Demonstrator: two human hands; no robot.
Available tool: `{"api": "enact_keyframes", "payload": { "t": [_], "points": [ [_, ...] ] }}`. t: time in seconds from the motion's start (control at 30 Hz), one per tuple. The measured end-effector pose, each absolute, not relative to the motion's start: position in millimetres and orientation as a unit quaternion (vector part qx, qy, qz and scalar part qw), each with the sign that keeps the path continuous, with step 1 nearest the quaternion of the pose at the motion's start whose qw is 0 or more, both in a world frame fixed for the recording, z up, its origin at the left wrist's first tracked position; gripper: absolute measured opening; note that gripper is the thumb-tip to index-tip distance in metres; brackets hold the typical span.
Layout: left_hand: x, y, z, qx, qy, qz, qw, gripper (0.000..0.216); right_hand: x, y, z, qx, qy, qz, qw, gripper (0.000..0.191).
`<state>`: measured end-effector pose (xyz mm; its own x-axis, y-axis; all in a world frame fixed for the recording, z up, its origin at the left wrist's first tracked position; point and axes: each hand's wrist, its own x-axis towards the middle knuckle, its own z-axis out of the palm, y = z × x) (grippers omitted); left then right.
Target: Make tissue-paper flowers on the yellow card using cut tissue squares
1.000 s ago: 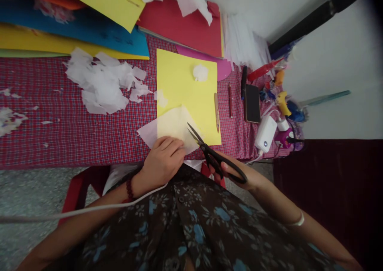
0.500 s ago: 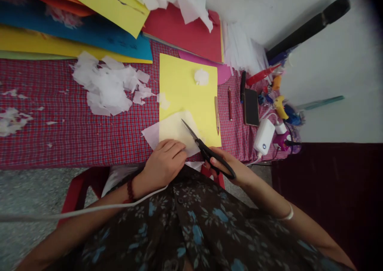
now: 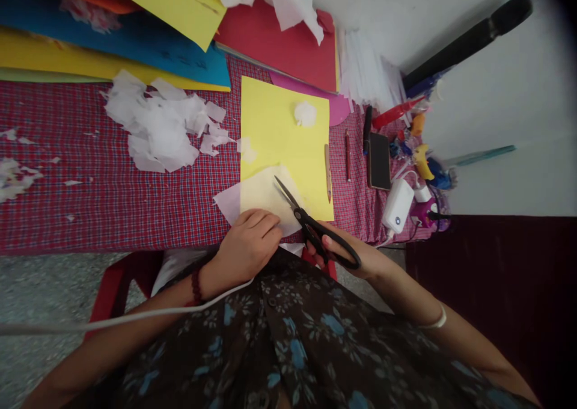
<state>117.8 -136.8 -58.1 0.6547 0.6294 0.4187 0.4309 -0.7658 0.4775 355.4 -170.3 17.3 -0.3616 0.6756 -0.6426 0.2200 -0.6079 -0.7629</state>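
Note:
My left hand (image 3: 247, 243) presses its curled fingers on the near edge of a thin white tissue sheet (image 3: 259, 193) that lies over a yellow card (image 3: 282, 138). My right hand (image 3: 349, 254) grips black scissors (image 3: 315, 228) by the handles, blades slightly apart and pointing up-left over the tissue sheet. A small white paper ball (image 3: 305, 113) rests near the far edge of the yellow card. A pencil (image 3: 327, 172) lies along the card's right edge.
A red checked cloth (image 3: 90, 180) covers the table, with a heap of white paper scraps (image 3: 157, 123). Coloured card sheets (image 3: 135, 36) are stacked at the back. A phone (image 3: 379, 160), pens, a white charger (image 3: 397, 205) and glue items sit at the right.
The scissors opened, shut and opened a little again over the tissue sheet, shifting slightly left. My left hand has stayed on the sheet.

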Motion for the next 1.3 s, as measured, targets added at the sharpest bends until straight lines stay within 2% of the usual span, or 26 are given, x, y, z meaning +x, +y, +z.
{"api": "enact_keyframes", "payload": {
  "t": [0.37,0.6,0.77,1.03,1.17,1.27,1.3],
  "points": [
    [116.3,-136.3,-55.2,0.898,0.29,0.282,0.173,0.011,338.1,-154.1,16.7,-0.581,-0.424,0.672,0.177,0.05],
    [115.9,-135.4,-54.1,0.9,0.29,0.275,0.176,0.011,337.2,-155.2,10.2,-0.568,-0.396,0.697,0.186,0.049],
    [117.0,-135.9,-54.0,0.893,0.294,0.284,0.187,0.015,345.6,-157.7,6.3,-0.517,-0.339,0.743,0.256,0.058],
    [106.9,-107.1,-21.3,0.871,0.305,0.197,0.33,0.009,370.6,-168.0,5.6,-0.459,-0.36,0.746,0.321,0.063],
    [119.7,-71.3,-3.2,0.849,0.367,0.183,0.333,0.019,376.2,-171.5,7.1,-0.443,-0.366,0.741,0.348,0.072],
    [150.8,-56.7,-3.0,0.809,0.409,0.224,0.359,0.044,373.1,-170.5,5.4,-0.428,-0.365,0.742,0.365,0.072],
    [162.5,-54.7,-5.4,0.798,0.413,0.238,0.369,0.046,370.9,-169.3,4.0,-0.42,-0.365,0.743,0.372,0.073]
  ]
}}
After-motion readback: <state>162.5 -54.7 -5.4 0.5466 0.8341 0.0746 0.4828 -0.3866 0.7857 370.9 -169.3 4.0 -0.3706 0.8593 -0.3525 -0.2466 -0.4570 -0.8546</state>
